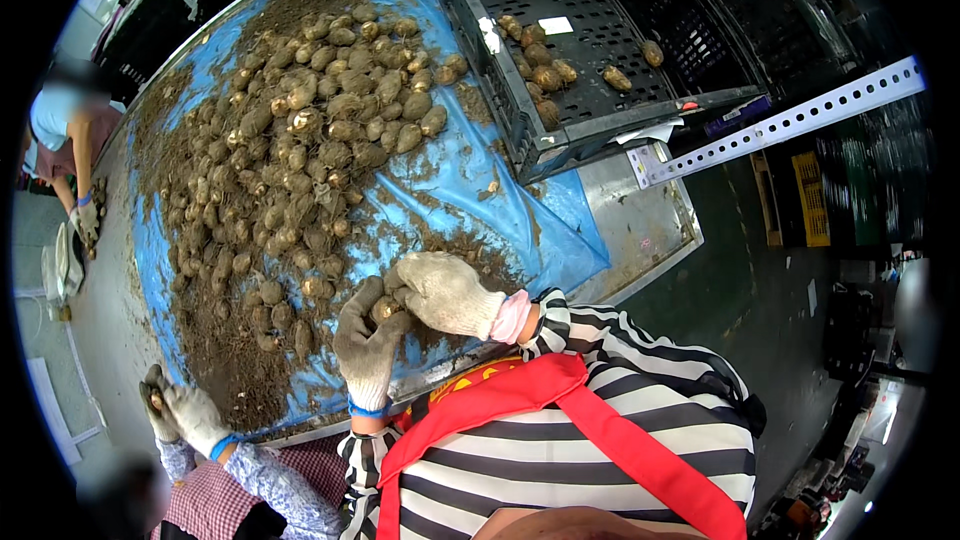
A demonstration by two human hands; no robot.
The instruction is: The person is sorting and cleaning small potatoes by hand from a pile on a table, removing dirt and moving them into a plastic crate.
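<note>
Near the front edge of the table, my left hand [366, 345] in a dirty knitted glove is closed round a small brown taro [384, 310]. My right hand [445, 292], gloved too, reaches across from the right with bent fingers pressed on the same taro. Part of the taro is covered by the gloves. Just beyond lies a large heap of hairy, soil-covered taros [330, 120] on a blue plastic sheet [440, 190]. Loose soil and root scraps [225, 370] are scattered round the heap.
A black plastic crate [500, 105] with several taros stands at the far right. A perforated white metal bar [790, 120] juts out beside it. At lower left, a co-worker's gloved hands [185, 410] hold something small. Another person [75, 130] works at the left.
</note>
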